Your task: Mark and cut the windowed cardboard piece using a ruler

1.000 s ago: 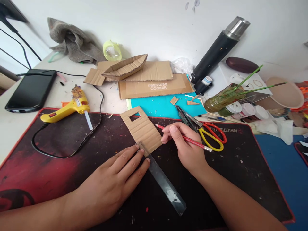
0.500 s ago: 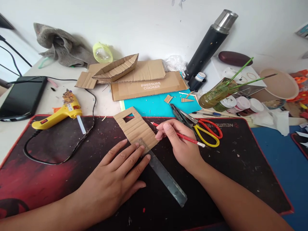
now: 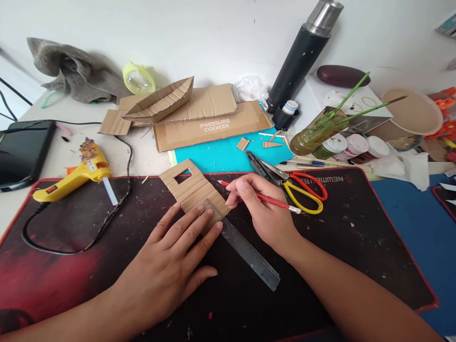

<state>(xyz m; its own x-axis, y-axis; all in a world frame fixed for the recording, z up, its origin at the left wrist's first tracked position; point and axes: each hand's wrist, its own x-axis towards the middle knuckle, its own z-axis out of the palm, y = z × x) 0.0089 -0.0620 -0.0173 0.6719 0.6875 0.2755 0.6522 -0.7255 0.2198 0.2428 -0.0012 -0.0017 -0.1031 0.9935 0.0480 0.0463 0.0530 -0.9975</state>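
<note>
A small cardboard piece (image 3: 190,187) with a square window cut in it lies on the black and red desk mat (image 3: 356,247). A clear ruler (image 3: 245,251) lies slanted across its near corner. My left hand (image 3: 171,266) rests flat, fingers spread, with the fingertips pressing on the ruler and the cardboard's near edge. My right hand (image 3: 261,209) pinches a red pencil (image 3: 274,203) whose tip points left, close to the cardboard's right edge.
A yellow glue gun (image 3: 74,173) with its black cord lies at the left. Scissors (image 3: 306,190) and a utility knife (image 3: 260,166) lie right of my right hand. Behind are a cardboard boat (image 3: 160,102), flat cardboard sheets (image 3: 213,126), a black flask (image 3: 299,61), a jar of brushes (image 3: 313,135) and a phone (image 3: 21,147).
My left hand's fingers have slid forward further onto the ruler and cardboard. The camera has drifted, so everything sits a little more to the left. The right hand holds the pencil as before.
</note>
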